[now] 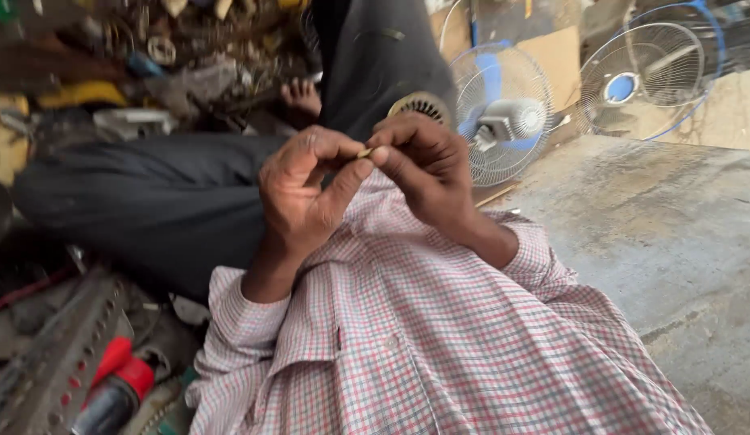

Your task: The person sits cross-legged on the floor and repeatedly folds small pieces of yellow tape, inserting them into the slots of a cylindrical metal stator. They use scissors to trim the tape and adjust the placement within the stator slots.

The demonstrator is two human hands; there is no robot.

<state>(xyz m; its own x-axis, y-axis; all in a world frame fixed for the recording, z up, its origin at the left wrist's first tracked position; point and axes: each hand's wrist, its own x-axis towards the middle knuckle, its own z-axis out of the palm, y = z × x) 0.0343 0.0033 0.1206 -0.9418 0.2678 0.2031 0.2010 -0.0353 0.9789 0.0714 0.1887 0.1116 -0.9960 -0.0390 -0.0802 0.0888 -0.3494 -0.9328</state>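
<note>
A red-capped can (117,391) lies far to the lower left of the small piece, beside a strip of perforated metal (57,366). My left hand (306,189) sits just left of the small piece (364,152), thumb and forefinger closed on its end. The piece is short, pale and yellowish, held above my checked shirt (423,330) and dark trousers (174,193); I cannot tell what it is. My right hand (427,165) pinches its other end, fingers curled shut around it. Just right of the piece stands a blue fan (504,113) in a wire cage, with a second fan (649,72) farther right, above a grey slab (673,234)
</note>
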